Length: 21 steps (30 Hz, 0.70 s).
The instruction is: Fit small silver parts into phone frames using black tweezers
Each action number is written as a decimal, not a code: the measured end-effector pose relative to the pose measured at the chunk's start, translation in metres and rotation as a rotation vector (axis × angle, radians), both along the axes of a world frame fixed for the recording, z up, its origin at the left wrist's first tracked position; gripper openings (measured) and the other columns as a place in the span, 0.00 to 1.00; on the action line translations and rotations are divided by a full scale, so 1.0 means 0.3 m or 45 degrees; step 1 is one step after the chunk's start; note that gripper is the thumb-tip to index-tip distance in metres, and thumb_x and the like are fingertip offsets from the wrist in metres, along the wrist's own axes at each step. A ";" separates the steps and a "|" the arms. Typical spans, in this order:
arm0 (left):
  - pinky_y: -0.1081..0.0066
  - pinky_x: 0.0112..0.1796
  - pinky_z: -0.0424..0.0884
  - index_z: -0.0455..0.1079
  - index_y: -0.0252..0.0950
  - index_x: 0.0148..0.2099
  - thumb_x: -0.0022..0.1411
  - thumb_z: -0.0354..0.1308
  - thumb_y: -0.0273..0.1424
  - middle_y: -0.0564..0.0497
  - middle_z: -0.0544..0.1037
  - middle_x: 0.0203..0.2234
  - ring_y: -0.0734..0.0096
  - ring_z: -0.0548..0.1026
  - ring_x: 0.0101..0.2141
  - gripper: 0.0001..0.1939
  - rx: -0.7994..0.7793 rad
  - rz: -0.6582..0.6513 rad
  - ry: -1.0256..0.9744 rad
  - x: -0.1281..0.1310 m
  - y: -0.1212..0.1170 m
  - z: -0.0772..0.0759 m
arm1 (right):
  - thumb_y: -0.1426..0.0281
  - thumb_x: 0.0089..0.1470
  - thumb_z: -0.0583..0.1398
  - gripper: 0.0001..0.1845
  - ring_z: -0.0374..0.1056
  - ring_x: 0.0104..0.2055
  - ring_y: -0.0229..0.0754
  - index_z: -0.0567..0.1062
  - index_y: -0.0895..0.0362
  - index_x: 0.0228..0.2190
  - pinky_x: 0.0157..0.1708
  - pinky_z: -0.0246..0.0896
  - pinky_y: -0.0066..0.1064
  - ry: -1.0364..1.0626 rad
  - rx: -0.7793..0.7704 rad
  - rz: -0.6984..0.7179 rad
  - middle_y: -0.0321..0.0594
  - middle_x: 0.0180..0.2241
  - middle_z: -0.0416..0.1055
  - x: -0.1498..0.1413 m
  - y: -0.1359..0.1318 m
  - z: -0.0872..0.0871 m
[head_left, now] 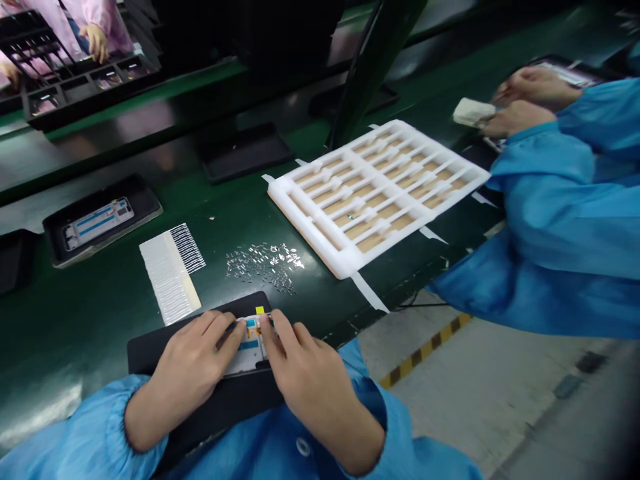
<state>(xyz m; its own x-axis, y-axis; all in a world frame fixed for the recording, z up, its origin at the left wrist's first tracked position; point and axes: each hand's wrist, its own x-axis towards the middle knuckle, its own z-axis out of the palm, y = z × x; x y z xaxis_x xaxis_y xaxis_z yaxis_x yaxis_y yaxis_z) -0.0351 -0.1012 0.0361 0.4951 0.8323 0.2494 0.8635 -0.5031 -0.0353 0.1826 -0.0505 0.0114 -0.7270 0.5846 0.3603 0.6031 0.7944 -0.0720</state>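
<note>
Both hands I am watching are bare and meet over one thing: a pale, flat rectangular phone frame with blue strips (247, 361), at the counter's near edge. My left hand (186, 363) grips its left end, fingers bent and thumb along it; my right hand (311, 373) has its fingers closed on the right end. I cannot tell whether a smaller part is between those fingertips. Bracing from both ends probably stops it sliding.

Underneath is a flat black rectangular pad (150, 347), likely there to cushion it; a small yellow tab (259, 310) shows past the frame's far edge. Just beyond the pad's far side lie a white sheet of narrow strips (173, 280) and a scatter of tiny silvery pieces (265, 263), seemingly laid out for easy reach. To the right, a white slotted foam tray (349, 262) reaches toward the counter's near edge, with white tape strips (369, 292) at its sides, perhaps pinning it down.
</note>
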 end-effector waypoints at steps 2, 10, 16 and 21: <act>0.59 0.40 0.82 0.74 0.28 0.56 0.74 0.48 0.21 0.38 0.81 0.44 0.55 0.81 0.42 0.17 -0.012 0.005 -0.001 -0.005 -0.004 -0.006 | 0.81 0.66 0.56 0.17 0.76 0.36 0.48 0.80 0.63 0.51 0.28 0.74 0.36 0.221 -0.189 0.000 0.54 0.48 0.80 0.022 0.011 0.000; 0.56 0.48 0.83 0.72 0.35 0.59 0.78 0.52 0.33 0.39 0.81 0.52 0.53 0.81 0.50 0.14 -0.172 0.060 -0.092 -0.023 -0.027 0.022 | 0.64 0.76 0.51 0.24 0.77 0.44 0.50 0.84 0.55 0.35 0.41 0.74 0.44 1.568 -0.697 -0.419 0.47 0.43 0.77 0.087 0.100 -0.105; 0.50 0.47 0.84 0.70 0.39 0.56 0.75 0.55 0.48 0.40 0.81 0.54 0.48 0.82 0.52 0.20 -0.291 0.072 -0.079 -0.022 -0.023 0.062 | 0.62 0.76 0.49 0.25 0.72 0.35 0.46 0.84 0.53 0.38 0.34 0.68 0.38 1.615 -0.604 -0.378 0.42 0.34 0.75 0.068 0.086 -0.179; 0.54 0.46 0.83 0.70 0.41 0.53 0.73 0.57 0.45 0.42 0.81 0.54 0.51 0.82 0.51 0.16 -0.299 0.053 -0.071 -0.025 -0.017 0.069 | 0.64 0.76 0.49 0.24 0.71 0.31 0.44 0.82 0.53 0.38 0.31 0.67 0.37 1.583 -0.650 -0.337 0.41 0.32 0.75 0.072 0.076 -0.165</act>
<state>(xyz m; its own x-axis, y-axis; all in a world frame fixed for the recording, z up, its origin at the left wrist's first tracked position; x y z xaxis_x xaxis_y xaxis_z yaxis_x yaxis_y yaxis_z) -0.0426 -0.1064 0.0569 0.4503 0.8899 0.0729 0.8808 -0.4561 0.1270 0.2041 -0.0279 -0.0380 0.0678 0.9174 0.3921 0.0544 0.3890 -0.9196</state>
